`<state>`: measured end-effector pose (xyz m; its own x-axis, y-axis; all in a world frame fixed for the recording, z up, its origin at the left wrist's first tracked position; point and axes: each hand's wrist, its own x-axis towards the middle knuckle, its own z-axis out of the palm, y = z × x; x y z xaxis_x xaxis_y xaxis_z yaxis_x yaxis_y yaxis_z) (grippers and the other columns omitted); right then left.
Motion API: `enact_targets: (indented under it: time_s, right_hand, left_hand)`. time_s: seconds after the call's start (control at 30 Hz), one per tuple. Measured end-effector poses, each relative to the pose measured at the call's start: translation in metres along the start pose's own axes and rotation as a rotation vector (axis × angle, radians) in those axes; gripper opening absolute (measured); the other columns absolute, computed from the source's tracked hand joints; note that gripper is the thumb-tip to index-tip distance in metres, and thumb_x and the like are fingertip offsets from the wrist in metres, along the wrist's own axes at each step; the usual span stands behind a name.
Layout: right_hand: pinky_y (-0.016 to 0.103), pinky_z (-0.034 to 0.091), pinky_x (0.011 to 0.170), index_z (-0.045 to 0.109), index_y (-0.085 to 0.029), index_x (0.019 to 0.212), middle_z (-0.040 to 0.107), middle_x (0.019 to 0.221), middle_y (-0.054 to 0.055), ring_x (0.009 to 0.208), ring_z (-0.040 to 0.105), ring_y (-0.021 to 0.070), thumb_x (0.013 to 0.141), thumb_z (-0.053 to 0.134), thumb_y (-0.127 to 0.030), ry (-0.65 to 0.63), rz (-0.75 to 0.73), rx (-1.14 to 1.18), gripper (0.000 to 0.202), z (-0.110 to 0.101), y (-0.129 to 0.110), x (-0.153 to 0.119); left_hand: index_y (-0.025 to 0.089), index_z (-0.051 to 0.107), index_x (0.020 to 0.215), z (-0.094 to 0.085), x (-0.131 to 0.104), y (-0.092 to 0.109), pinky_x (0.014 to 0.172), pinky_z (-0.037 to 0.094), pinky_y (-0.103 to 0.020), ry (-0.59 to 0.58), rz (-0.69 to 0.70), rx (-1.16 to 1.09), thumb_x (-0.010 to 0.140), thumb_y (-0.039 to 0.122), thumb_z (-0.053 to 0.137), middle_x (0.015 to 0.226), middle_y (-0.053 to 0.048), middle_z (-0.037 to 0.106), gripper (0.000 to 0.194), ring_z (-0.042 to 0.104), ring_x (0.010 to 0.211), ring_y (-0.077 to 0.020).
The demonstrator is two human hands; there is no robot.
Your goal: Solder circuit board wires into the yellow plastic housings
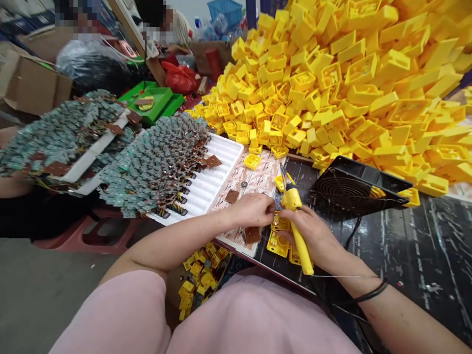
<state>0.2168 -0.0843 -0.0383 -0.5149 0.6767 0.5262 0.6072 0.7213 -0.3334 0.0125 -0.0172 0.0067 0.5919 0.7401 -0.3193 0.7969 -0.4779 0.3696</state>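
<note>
Casings (332,73) crowd a fan (346,189), left fingers (268,210) together, right fingers (291,215) clamping a soldering gun (300,241).

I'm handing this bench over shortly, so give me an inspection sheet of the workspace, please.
Surface: black tabletop, scuffed and speckled with bits; patterned sheet beside it.
Job's things: open yellow cases near the table edge; brown square piece on the sheet; wired parts crowding a white ribbed tray.
Clutter: large heap of yellow cases behind the black fan.
Grippers: right hand holds a yellow-handled tool; left hand is at the cases, fingertips unclear.
Cables: black cable below the fan; black cord across the right forearm.
Surroundings: green trays, red bag, another person behind.
Spilled liquid: nothing seen.
</note>
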Motion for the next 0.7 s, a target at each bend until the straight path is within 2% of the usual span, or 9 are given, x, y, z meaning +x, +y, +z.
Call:
enact_targets:
  time_s: [0.1, 0.2, 0.37, 0.53, 0.7]
  right_hand:
    - [0.045, 0.063, 0.092, 0.056, -0.024, 0.124, 0.074, 0.090, 0.002, 0.080, 0.075, 0.0204, 0.103, 0.058, -0.022, -0.040, -0.009, -0.026, 0.021, 0.004, -0.002, -0.006]
    - [0.045, 0.062, 0.089, 0.056, -0.023, 0.128, 0.075, 0.090, 0.003, 0.078, 0.074, 0.0208, 0.104, 0.058, -0.024, -0.053, -0.002, -0.053, 0.024, -0.004, -0.006, -0.017]
    - [0.046, 0.060, 0.097, 0.057, -0.024, 0.125, 0.074, 0.087, 0.000, 0.079, 0.075, 0.0195, 0.109, 0.053, -0.029, 0.049, 0.018, -0.068, 0.018, -0.012, -0.010, -0.023]
    - [0.036, 0.062, 0.093, 0.059, -0.025, 0.127, 0.075, 0.093, 0.000, 0.083, 0.075, 0.0166, 0.108, 0.051, -0.019, 0.108, 0.015, 0.018, 0.021, -0.004, -0.010, -0.015]
    - [0.034, 0.062, 0.082, 0.061, -0.026, 0.129, 0.071, 0.085, -0.001, 0.073, 0.070, 0.0164, 0.106, 0.051, -0.016, 0.151, 0.050, 0.063, 0.027, 0.002, -0.008, -0.012]
  left_hand:
    - [0.015, 0.079, 0.097, 0.008, -0.001, 0.003, 0.077, 0.056, -0.035, 0.004, 0.039, -0.007, 0.090, 0.022, 0.064, 0.094, -0.012, 0.081, 0.018, 0.078, 0.093, -0.0297]
    - [0.017, 0.079, 0.099, 0.016, -0.002, 0.008, 0.079, 0.057, -0.033, 0.015, 0.092, -0.025, 0.091, 0.023, 0.066, 0.094, -0.009, 0.082, 0.016, 0.078, 0.094, -0.0274]
    - [0.017, 0.078, 0.097, 0.023, -0.003, 0.008, 0.075, 0.056, -0.033, 0.071, 0.169, -0.059, 0.091, 0.022, 0.067, 0.090, -0.007, 0.081, 0.014, 0.077, 0.089, -0.0263]
    - [0.018, 0.078, 0.099, 0.038, -0.009, -0.001, 0.100, 0.054, -0.038, 0.241, 0.242, -0.125, 0.096, 0.020, 0.066, 0.109, -0.009, 0.080, 0.012, 0.074, 0.108, -0.0251]
    - [0.017, 0.076, 0.092, 0.052, -0.013, -0.005, 0.103, 0.053, -0.042, 0.389, 0.266, -0.202, 0.096, 0.019, 0.067, 0.095, -0.009, 0.080, 0.009, 0.072, 0.104, -0.0254]
